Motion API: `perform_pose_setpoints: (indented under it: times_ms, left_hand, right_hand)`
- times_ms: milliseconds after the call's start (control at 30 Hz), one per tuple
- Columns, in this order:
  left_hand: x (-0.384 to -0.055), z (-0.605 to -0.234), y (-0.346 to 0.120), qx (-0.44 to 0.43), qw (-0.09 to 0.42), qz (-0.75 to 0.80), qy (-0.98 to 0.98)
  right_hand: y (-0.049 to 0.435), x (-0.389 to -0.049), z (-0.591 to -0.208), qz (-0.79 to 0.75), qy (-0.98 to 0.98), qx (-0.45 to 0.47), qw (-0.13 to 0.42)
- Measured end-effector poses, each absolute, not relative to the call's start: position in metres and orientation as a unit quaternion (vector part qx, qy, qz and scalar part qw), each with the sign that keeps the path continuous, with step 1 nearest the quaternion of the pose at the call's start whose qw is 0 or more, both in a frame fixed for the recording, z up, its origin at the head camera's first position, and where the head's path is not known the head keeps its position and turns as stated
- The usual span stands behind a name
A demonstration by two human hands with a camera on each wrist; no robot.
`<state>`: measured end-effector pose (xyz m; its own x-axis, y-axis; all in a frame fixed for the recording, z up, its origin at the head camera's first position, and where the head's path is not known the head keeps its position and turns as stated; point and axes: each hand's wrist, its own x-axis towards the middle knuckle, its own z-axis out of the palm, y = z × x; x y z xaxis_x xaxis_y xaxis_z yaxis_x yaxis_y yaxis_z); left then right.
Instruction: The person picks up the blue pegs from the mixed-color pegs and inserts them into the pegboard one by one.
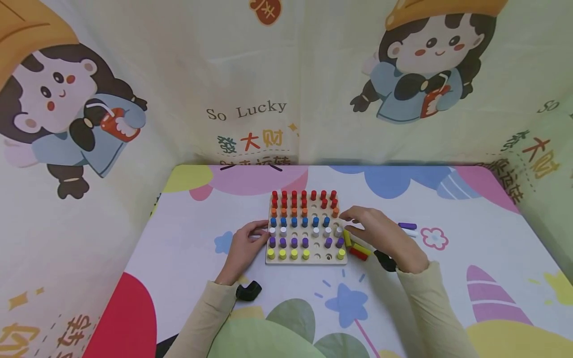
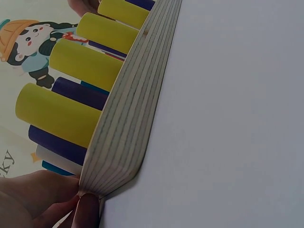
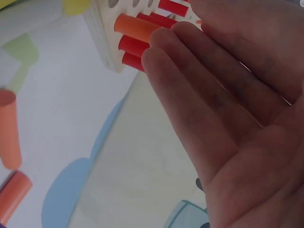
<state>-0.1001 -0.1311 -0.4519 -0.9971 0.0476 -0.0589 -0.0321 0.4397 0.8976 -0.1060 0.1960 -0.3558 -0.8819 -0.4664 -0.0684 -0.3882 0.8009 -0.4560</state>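
Note:
A wooden pegboard [image 1: 293, 263] bears rows of coloured cylinder pegs: red at the back, then orange, blue, white, purple and yellow [image 1: 294, 254]. Several holes [image 1: 317, 256] hold no peg. At the board's left edge, my left hand [image 1: 245, 243] pinches the wood between thumb and finger; the left wrist view shows this grip at a corner. My right hand [image 1: 378, 231] hovers at the right edge, fingertips near an orange peg [image 1: 335, 212]. In the right wrist view its fingers [image 3: 190, 95] are fairly straight, and no peg shows in them.
Loose beside the board's right edge lie a yellow peg [image 1: 347, 238], another yellow peg [image 1: 361, 249] and a red peg [image 1: 358, 254]. Past the right hand are a purple peg [image 1: 407, 225] and a white peg [image 1: 409, 232]. A printed curtain [image 1: 313, 139] stands behind the table.

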Motion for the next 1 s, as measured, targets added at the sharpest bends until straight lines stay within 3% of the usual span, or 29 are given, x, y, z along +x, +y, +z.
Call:
perform_pose_setpoints:
  times_ms: [1000]
  left_hand:
    - [-0.100, -0.453, -0.132, 0.000, 0.042, 0.534, 0.844]
  right_hand:
    - [0.245, -0.073, -0.370, -0.180, 0.957, -0.214, 0.080]
